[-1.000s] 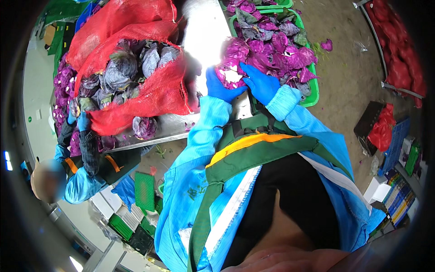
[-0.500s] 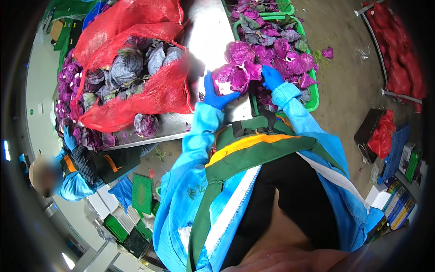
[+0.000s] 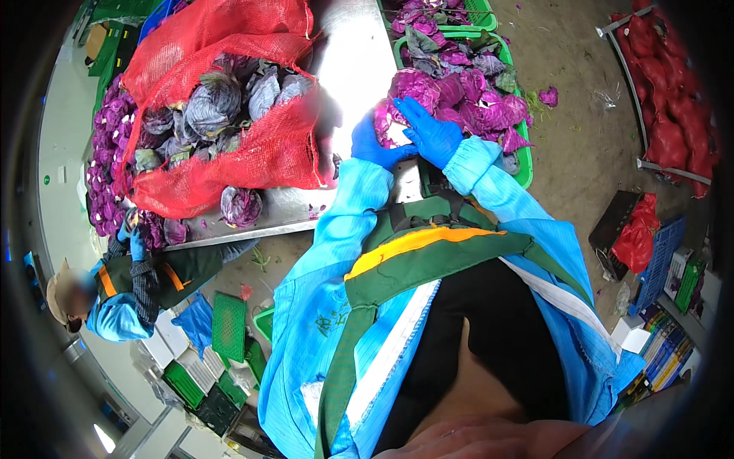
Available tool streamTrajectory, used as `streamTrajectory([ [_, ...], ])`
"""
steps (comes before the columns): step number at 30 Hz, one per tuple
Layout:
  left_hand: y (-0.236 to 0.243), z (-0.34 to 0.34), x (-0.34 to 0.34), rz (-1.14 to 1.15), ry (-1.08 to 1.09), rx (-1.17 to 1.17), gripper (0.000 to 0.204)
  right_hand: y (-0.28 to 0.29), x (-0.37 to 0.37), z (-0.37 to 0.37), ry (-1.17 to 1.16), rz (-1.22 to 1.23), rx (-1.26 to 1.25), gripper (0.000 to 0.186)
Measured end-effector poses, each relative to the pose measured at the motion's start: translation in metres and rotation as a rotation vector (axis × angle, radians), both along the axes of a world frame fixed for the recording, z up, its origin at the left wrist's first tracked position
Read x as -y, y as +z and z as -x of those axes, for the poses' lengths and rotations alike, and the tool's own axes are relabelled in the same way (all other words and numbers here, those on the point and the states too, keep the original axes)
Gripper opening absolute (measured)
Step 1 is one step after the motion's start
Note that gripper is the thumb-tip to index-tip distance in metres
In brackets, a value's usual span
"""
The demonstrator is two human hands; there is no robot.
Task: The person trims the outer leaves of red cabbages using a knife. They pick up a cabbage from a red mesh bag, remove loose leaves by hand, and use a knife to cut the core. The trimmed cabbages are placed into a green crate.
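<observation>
A red cabbage (image 3: 381, 121) with a pale cut base is between my gloved hands, above the table edge. My left hand (image 3: 373, 147) cups it from the left and below, closed around its side. From the right, my right hand (image 3: 433, 135) lays its fingers over the cabbage, thumb near the pale base; its grip is partly hidden. Just beyond and to the right, a green crate (image 3: 526, 164) brims with loose purple leaves (image 3: 489, 111). On the steel table (image 3: 352, 61), an open red mesh sack (image 3: 252, 172) spills dark, unpeeled cabbages (image 3: 214, 107).
Another green crate (image 3: 483, 17) of leaves stands farther off. A single cabbage (image 3: 241, 206) lies by the table's near edge. Trimmed cabbages (image 3: 107, 168) are piled at far left, by a co-worker (image 3: 126, 298). Full red sacks (image 3: 665, 99) rest on a rack at right.
My right hand has moved left from the crate's edge onto the cabbage. The wide loose leaf at its right is no longer held out. The co-worker's hands have come together.
</observation>
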State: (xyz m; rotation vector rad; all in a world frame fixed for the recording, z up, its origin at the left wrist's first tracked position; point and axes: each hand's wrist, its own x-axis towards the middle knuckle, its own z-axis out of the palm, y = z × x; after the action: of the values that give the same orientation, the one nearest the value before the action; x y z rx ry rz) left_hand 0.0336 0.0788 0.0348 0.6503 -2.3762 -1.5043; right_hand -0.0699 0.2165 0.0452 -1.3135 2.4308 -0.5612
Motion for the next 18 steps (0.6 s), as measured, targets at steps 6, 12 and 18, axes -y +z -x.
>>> streamTrajectory([
  [6, 0.016, 0.003, 0.001, 0.03, -0.053, 0.1, 0.122, -0.01, 0.001, 0.001, -0.104, 0.241, 0.251, 0.059],
  [12, 0.01, -0.003, 0.002, -0.033, -0.105, 0.016, 0.125, -0.006, -0.002, -0.001, -0.206, 0.266, 0.181, 0.048],
  [18, -0.029, -0.027, 0.008, 0.114, -0.085, -0.079, 0.125, -0.025, 0.011, 0.016, -0.319, 0.36, 0.26, 0.058],
])
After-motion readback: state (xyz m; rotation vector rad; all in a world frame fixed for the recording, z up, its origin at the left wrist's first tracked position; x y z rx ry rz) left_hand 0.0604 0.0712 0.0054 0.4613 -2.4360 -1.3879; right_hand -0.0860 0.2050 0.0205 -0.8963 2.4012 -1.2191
